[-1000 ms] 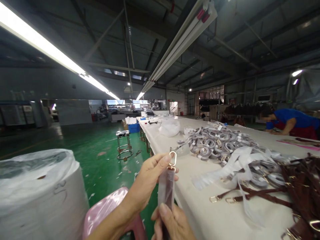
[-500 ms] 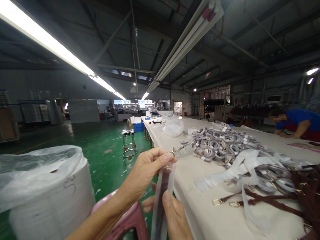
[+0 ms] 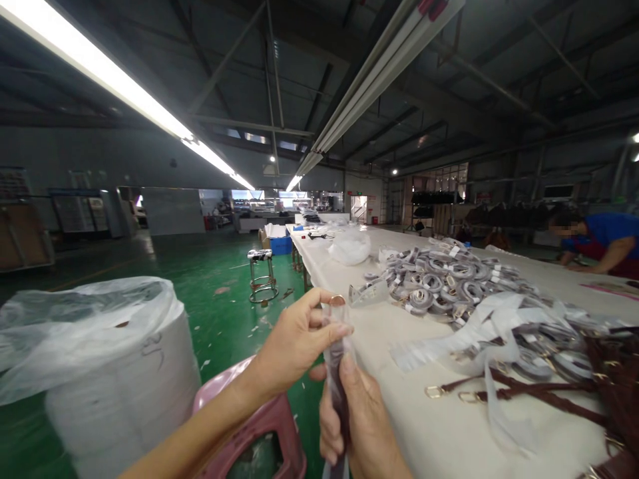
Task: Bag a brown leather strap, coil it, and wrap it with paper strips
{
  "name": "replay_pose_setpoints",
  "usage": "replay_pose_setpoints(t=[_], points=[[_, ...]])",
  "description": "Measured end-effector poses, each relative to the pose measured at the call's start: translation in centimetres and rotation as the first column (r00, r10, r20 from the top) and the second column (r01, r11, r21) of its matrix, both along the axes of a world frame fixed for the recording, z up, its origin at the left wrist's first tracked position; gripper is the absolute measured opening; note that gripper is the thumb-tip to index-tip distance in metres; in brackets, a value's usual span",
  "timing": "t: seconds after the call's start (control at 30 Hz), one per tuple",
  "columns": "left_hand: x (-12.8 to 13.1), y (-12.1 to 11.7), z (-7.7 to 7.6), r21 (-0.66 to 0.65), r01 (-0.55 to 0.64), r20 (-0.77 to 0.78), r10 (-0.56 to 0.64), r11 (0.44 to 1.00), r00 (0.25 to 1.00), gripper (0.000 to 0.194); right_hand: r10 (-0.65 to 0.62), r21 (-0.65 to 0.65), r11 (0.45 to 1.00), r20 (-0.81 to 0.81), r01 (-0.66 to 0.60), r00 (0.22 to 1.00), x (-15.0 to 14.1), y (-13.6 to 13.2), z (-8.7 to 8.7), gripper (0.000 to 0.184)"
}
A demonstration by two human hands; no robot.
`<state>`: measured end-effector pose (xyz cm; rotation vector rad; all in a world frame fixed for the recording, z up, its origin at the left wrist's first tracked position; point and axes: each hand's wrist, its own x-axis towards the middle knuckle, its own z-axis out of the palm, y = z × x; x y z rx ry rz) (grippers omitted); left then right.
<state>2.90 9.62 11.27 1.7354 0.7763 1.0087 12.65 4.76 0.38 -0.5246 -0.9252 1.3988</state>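
A dark leather strap in a narrow translucent plastic sleeve is held upright between my hands, beside the table's edge. Its gold ring-like buckle shows at the top, with the film reaching up to it. My left hand pinches the sleeved strap just below that buckle, thumb across the front. Lower down, my right hand wraps round the strap with its thumb along it. The strap's lower end runs out of view.
The long pale table carries a heap of coiled, wrapped straps, loose plastic sleeves and brown straps. A pink stool and a large white roll stand at left. Across the table a person leans over.
My left thumb has shifted from the buckle down onto the sleeve, and film now reaches the buckle. My right fingers have closed round the strap. The view has turned slightly.
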Motion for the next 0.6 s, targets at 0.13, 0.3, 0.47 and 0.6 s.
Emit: replay_pose_setpoints(t=[0.13, 0.3, 0.47, 0.6], points=[[-0.8, 0.7, -0.1, 0.070, -0.075, 0.054, 0.071, 0.995, 0.996, 0.039, 0.064, -0.006, 0.998, -0.044, -0.065, 0.997, 0.3, -0.9, -0.7, 0.051], [-1.4, 0.6, -0.6, -0.018, -0.046, 0.092, 0.048, 0.999, 0.995, 0.044, 0.064, -0.006, 0.998, 0.000, -0.064, 0.998, 0.6, -1.3, -1.2, 0.044], [-2.7, 0.1, -0.6, -0.115, 0.007, 0.182, 0.014, 0.993, 0.983, 0.042, -0.054, 0.014, 0.999, 0.219, 0.052, 0.974, 0.9, -1.2, -1.1, 0.045], [-4.7, -0.2, -2.9, -0.328, -0.022, 0.189, 0.088, 0.945, 0.978, 0.049, -0.355, 0.244, 0.933, 0.524, 0.263, 0.774, 1.2, -0.6, -3.4, 0.049]])
